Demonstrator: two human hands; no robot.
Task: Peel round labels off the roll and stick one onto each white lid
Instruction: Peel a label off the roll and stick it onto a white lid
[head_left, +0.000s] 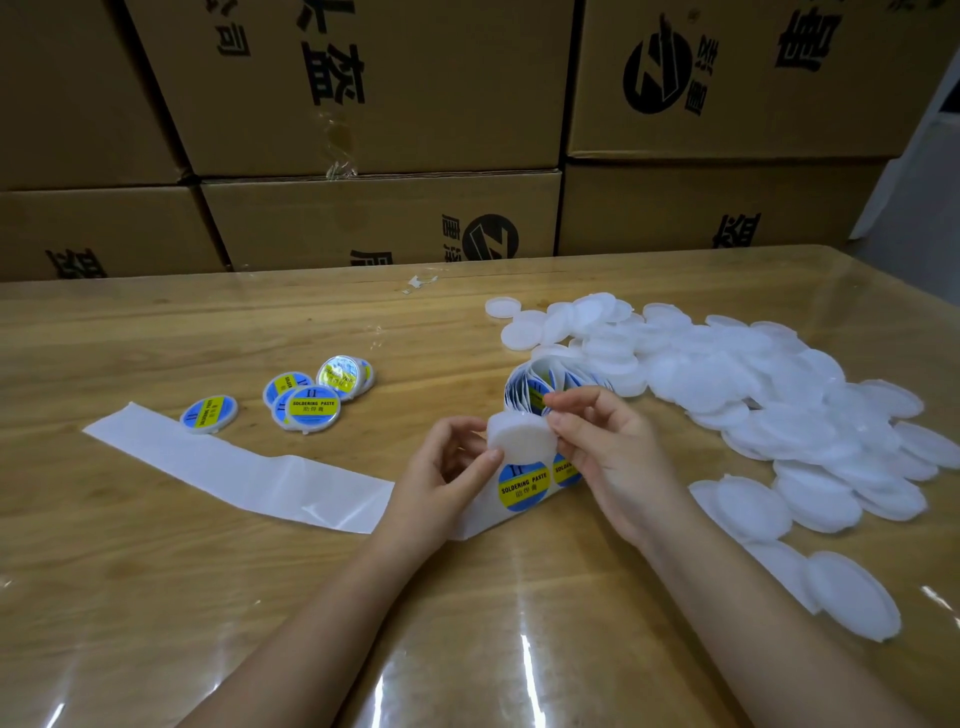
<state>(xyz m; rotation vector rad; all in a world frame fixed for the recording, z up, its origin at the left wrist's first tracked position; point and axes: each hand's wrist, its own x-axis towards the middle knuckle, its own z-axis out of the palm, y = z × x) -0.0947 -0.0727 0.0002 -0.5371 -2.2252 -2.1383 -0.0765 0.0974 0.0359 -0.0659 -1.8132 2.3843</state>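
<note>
head view: left hand (441, 478) pinches blank lid (521, 439); right hand (608, 452) curled at its 3 o'clock edge, grip unclear. next label (523, 486) just at 6 o'clock, nearer left.

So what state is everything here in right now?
Held lid: unlabelled, lifted.
Left hand: holds that lid.
Right hand: fingertips at its rim.
Labelled lids: finished, lying flat.
Lid pile: bare, unlabelled.
Label roll: partly unwound.
Backing strip: emptied, lying flat.
</note>
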